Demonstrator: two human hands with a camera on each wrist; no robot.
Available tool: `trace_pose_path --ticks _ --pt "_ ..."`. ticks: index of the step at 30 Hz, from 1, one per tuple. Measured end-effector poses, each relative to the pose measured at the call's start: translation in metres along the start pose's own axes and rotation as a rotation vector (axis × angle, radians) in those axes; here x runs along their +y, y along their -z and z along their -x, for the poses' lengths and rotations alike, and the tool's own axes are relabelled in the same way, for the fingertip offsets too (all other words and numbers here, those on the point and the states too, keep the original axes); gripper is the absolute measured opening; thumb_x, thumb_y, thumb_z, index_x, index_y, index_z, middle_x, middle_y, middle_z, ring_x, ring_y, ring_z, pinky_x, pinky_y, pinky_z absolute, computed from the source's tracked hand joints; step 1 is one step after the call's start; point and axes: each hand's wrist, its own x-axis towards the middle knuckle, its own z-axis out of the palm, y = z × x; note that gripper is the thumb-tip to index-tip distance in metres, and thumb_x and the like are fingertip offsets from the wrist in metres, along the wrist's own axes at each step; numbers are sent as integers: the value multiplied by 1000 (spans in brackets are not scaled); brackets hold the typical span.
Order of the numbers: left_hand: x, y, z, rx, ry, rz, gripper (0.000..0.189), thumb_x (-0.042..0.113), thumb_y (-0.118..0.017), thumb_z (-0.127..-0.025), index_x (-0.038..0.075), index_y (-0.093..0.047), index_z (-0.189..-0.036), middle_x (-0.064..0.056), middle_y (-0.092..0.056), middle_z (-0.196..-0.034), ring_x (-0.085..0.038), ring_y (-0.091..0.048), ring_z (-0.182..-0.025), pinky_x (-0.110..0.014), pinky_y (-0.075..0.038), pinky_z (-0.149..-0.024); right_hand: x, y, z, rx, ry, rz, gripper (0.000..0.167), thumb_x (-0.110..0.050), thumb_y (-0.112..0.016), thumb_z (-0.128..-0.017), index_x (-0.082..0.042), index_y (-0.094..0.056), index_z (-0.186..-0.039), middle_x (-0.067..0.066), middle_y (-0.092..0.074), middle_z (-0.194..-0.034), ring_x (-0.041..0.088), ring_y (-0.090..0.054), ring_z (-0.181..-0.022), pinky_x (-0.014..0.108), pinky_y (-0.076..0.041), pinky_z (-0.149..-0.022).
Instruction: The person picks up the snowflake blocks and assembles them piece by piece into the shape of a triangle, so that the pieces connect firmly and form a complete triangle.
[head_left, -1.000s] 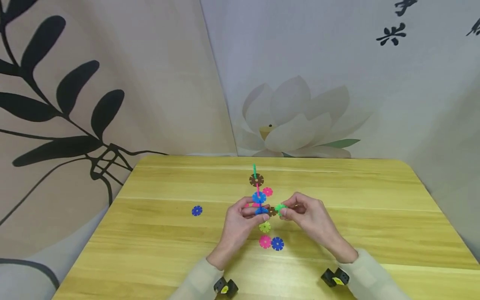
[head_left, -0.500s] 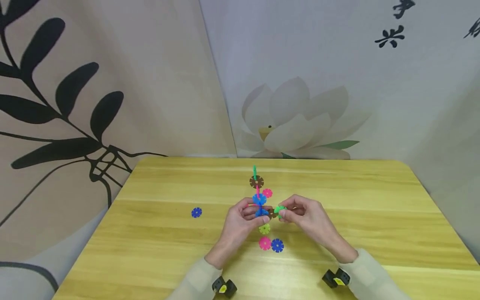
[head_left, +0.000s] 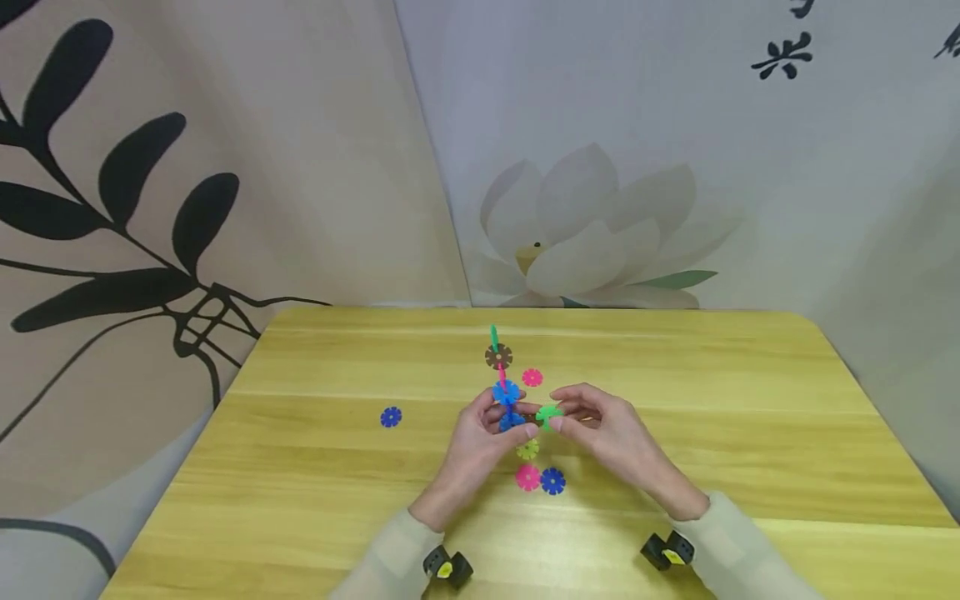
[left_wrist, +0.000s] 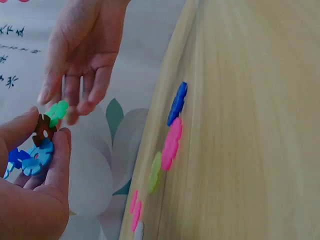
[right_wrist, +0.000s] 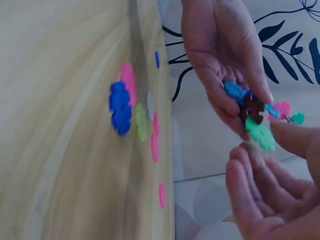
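Note:
My left hand [head_left: 480, 442] holds a chain of slotted plastic snowflake discs above the table, gripping it between thumb and fingers. Light blue discs [head_left: 506, 392] sit at the grip, with a brown disc [head_left: 498, 357] and an edge-on green disc [head_left: 494, 337] at the far end. On the near end, a brown disc [left_wrist: 45, 131] is joined to a bright green disc [right_wrist: 260, 134]. My right hand [head_left: 618, 433] is beside that green disc, its fingers spread and apart from it. Whether the right thumb touches the disc I cannot tell.
On the wooden table [head_left: 712, 400] lie loose discs: a yellow-green one [head_left: 528, 450], a pink one [head_left: 528, 477] and a dark blue one [head_left: 552, 481] below the hands. Another pink disc [head_left: 532, 377] lies beyond, and a blue disc [head_left: 391, 417] is off left. A patterned cloth [head_left: 337, 167] hangs behind.
The right fingers, which pinched the bright green disc, have spread away from it. The chain in the left hand has shifted slightly left, with the green disc attached to its brown disc.

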Motion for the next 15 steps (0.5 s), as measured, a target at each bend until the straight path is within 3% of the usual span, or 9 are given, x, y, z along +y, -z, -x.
trace_pose_path --ticks 4,15 --pt "1 6 -3 22 -21 9 45 8 -79 -92 5 -59 -133 -11 -73 -122 -24 -69 -111 -28 -57 -93 6 5 -2 -42 22 47 37 -26 -74 -98 -3 -67 -126 5 -73 -110 19 -68 -101 35 -59 -91" --pt "-2 16 -1 -23 -39 74 52 3 -74 -94 2 -52 -142 -17 -66 -128 -27 -65 -120 -31 -53 -103 21 1 6 -310 112 309 25 -23 -77 -95 -10 -74 -116 -3 -72 -111 19 -68 -103 41 -58 -92"
